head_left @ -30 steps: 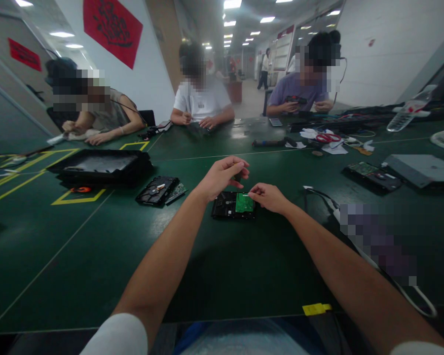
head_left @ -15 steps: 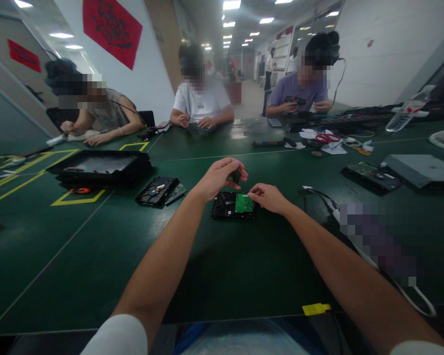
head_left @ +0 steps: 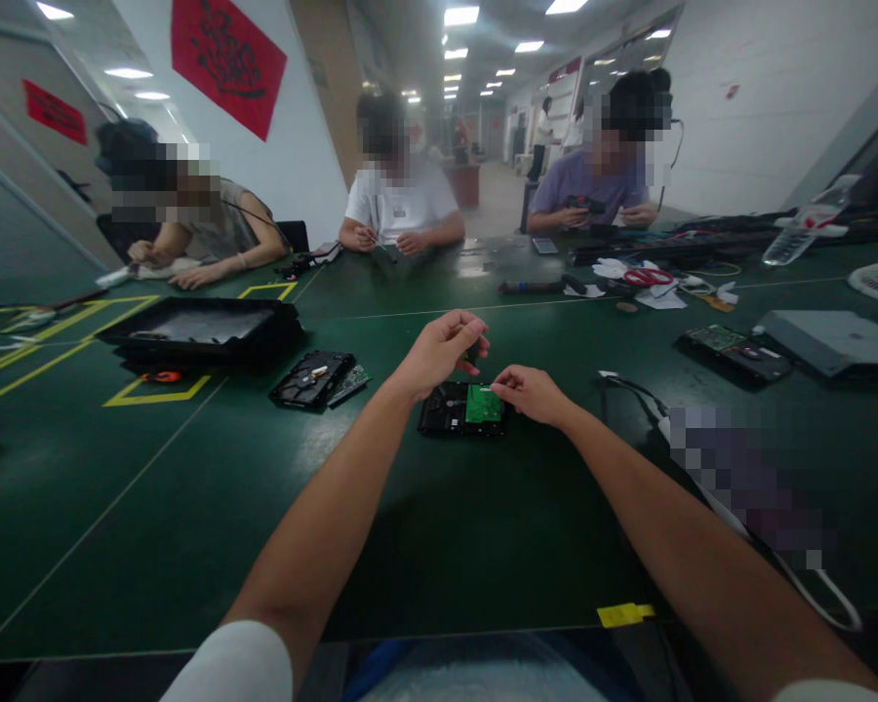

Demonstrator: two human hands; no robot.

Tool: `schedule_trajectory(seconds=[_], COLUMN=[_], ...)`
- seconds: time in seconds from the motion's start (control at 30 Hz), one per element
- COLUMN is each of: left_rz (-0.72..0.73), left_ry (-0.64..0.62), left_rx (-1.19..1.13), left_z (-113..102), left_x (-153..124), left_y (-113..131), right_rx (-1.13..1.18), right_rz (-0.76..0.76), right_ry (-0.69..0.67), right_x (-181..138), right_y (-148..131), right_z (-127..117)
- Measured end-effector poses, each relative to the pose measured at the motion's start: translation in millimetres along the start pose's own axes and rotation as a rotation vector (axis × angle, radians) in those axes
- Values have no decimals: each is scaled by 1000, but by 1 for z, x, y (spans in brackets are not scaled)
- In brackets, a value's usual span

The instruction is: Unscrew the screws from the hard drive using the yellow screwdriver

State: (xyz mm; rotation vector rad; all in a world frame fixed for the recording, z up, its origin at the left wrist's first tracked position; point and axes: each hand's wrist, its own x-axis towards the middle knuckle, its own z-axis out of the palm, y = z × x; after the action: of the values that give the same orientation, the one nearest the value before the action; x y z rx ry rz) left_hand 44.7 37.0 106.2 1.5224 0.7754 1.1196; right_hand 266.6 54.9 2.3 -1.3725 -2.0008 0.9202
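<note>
A black hard drive (head_left: 443,414) with a green circuit board (head_left: 483,404) on its right half lies flat on the table in front of me. Above its far edge my left hand (head_left: 450,349) is curled, fingers closed around a small dark thing mostly hidden by the palm. My right hand (head_left: 533,392) is pinched at the board's far right corner, its fingertips over the edge. Whether they grip the board or something tiny there cannot be seen.
To the left lie an opened hard drive (head_left: 311,379), a loose circuit board (head_left: 349,384) and a black tray (head_left: 197,327). On the right are another drive (head_left: 736,353), a grey metal box (head_left: 830,341) and a white cable (head_left: 838,597). Three people sit across the green table (head_left: 380,546).
My left hand has turned slightly, so the dark thing in it shows less. My right hand stays at the board's corner. The view has shifted a little.
</note>
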Motion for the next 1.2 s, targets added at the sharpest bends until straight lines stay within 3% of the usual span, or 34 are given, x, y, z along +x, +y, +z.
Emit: schedule_trajectory(seconds=[0.57, 1.2], left_rz=[-69, 7], left_ry=[-114, -15], left_rx=[-66, 85], left_z=[-11, -3], left_x=[-2, -2], left_y=[4, 5], right_rx=[-46, 12], right_rz=[-20, 0], right_ry=[-6, -15], right_x=[-1, 1], right_y=[-3, 3], right_z=[-2, -1])
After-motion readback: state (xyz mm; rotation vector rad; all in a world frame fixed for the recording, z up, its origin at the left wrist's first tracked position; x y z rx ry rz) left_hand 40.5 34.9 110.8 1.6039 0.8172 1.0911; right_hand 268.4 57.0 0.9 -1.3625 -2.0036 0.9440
